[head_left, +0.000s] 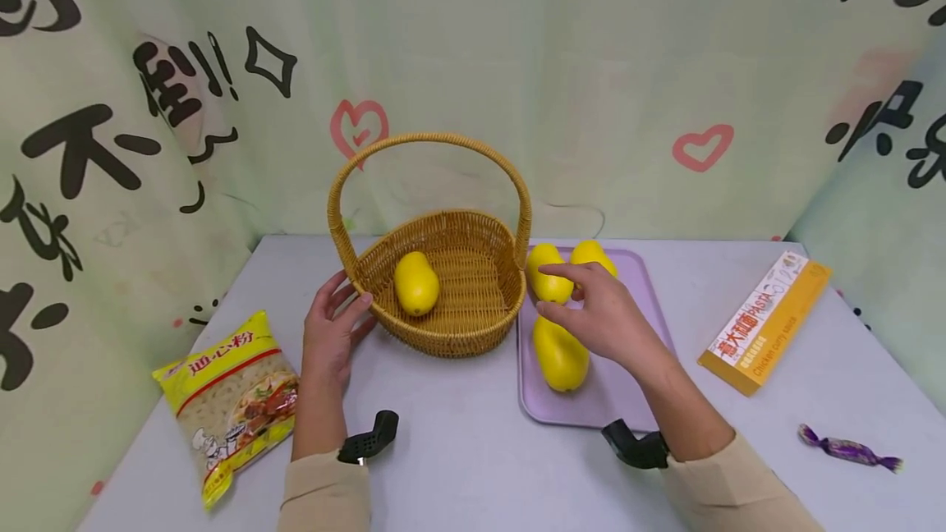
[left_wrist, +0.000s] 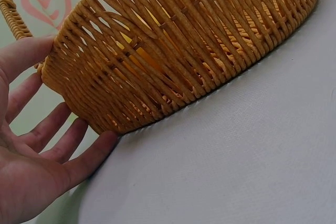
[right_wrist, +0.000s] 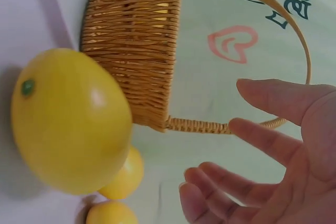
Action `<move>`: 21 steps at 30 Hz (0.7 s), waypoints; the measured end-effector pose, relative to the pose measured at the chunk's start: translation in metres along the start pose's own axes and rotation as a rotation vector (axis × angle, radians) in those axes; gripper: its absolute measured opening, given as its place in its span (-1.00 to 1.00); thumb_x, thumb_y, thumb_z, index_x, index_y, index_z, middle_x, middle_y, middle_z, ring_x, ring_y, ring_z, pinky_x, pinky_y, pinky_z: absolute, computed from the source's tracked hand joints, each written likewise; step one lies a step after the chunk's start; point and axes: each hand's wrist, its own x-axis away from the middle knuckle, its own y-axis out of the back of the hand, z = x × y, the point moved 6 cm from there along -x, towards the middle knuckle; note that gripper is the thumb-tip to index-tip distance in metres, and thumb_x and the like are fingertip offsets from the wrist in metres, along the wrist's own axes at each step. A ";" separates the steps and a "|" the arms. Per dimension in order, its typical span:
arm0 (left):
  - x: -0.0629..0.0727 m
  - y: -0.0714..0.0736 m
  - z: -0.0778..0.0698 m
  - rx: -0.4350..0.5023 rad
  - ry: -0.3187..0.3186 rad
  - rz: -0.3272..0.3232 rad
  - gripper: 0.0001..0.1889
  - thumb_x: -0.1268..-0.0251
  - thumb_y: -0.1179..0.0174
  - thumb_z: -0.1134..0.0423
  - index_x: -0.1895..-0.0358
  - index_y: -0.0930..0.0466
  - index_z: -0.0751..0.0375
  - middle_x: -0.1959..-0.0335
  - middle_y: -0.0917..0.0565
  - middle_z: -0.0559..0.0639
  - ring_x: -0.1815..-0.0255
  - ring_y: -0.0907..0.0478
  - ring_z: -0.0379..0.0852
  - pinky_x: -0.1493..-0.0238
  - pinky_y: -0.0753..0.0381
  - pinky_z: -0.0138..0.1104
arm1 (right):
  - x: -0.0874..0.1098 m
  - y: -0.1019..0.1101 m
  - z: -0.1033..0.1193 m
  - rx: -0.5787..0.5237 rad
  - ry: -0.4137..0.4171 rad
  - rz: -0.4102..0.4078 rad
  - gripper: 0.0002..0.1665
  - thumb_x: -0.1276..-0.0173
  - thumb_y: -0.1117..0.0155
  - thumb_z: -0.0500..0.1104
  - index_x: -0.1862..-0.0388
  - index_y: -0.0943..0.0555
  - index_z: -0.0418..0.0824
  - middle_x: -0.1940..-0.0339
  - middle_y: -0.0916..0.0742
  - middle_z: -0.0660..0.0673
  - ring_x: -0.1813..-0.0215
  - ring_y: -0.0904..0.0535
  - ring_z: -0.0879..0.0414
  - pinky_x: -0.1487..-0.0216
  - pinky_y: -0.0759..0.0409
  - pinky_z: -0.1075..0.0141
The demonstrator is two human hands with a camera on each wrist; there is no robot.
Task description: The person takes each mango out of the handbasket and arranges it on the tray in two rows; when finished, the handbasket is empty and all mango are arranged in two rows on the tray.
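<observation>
My left hand touches the left end of a wicker basket, thumb at the rim and relaxed fingers spread along the outside, as the left wrist view shows. Inside the basket, toward its left, lies a smooth yellow oblong fruit. My right hand hovers over a lilac tray with thumb and fingers apart, holding nothing. On that tray are a near yellow fruit, large in the right wrist view with a green spot at one end, and two more yellow fruits behind it, partly hidden by the hand.
A yellow food bag lies left of my left forearm. At the right is an orange and white pasta box, with a purple wrapped candy nearer the front. The basket's tall handle arches upward. A printed curtain hangs behind the table.
</observation>
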 end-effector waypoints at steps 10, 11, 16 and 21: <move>0.001 0.000 0.000 -0.001 0.001 0.000 -0.32 -0.46 -0.29 0.27 -0.57 -0.29 -0.16 -0.50 -0.39 0.03 -0.41 -0.46 -0.03 -0.36 -0.61 -0.10 | -0.025 -0.001 0.027 -0.170 0.122 0.078 -0.41 -0.44 -0.36 -0.05 -0.43 -0.56 -0.01 -0.41 -0.60 -0.17 -0.30 -0.57 -0.23 -0.05 -0.75 0.04; 0.001 0.000 0.000 -0.002 0.000 0.001 -0.32 -0.46 -0.29 0.27 -0.57 -0.29 -0.16 -0.50 -0.39 0.02 -0.41 -0.46 -0.03 -0.36 -0.61 -0.10 | -0.028 -0.003 0.030 -0.183 0.124 0.096 -0.41 -0.43 -0.37 -0.05 -0.44 -0.55 0.00 -0.42 -0.59 -0.17 -0.31 -0.56 -0.23 -0.02 -0.76 0.05; 0.001 0.000 0.000 -0.002 -0.003 0.003 -0.32 -0.46 -0.29 0.27 -0.57 -0.28 -0.15 -0.50 -0.39 0.03 -0.42 -0.45 -0.03 -0.36 -0.60 -0.10 | -0.041 -0.012 0.041 -0.214 0.105 0.207 -0.39 -0.43 -0.38 -0.06 -0.45 -0.54 0.05 -0.45 -0.55 -0.14 -0.32 -0.54 -0.20 0.16 -0.72 0.12; 0.001 -0.001 0.000 0.002 -0.001 0.006 -0.32 -0.45 -0.30 0.28 -0.57 -0.28 -0.14 -0.50 -0.39 0.02 -0.42 -0.45 -0.03 -0.36 -0.60 -0.11 | -0.051 -0.019 0.052 -0.190 0.114 0.274 -0.38 -0.43 -0.39 -0.02 -0.45 -0.52 0.08 -0.44 -0.54 -0.18 -0.23 -0.58 -0.16 0.29 -0.61 0.24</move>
